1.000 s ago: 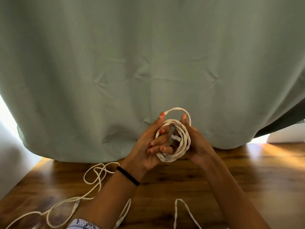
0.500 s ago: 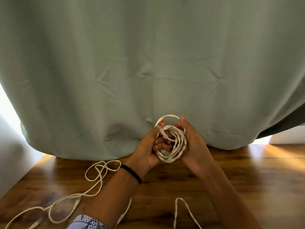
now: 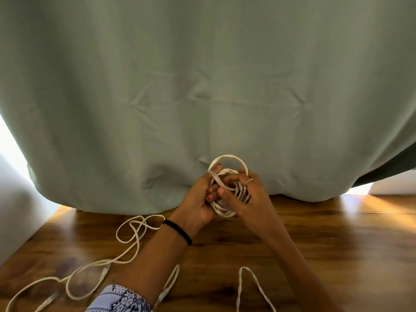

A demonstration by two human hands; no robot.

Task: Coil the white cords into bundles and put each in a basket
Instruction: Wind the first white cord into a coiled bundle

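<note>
A coiled bundle of white cord (image 3: 227, 209) is held up in front of the green curtain by both hands. My left hand (image 3: 198, 199) grips its left side, thumb up against the cord's plug end (image 3: 216, 179). My right hand (image 3: 249, 199) wraps over the right side, fingers across the loops, a ring on one finger. One loose loop (image 3: 228, 156) arcs above the bundle. More white cord (image 3: 132, 233) lies uncoiled on the wooden floor to the lower left, and another loop (image 3: 247, 279) lies near the bottom centre. No basket is in view.
A large pale green curtain (image 3: 202, 86) hangs across the whole background down to the wooden floor (image 3: 337, 244). A white wall (image 3: 15, 206) stands at the left. Bright light comes in at both curtain edges.
The bundle and both hands have dropped slightly. My right hand has come round over the front of the coil, and the plug end now lies across the top by my left thumb.
</note>
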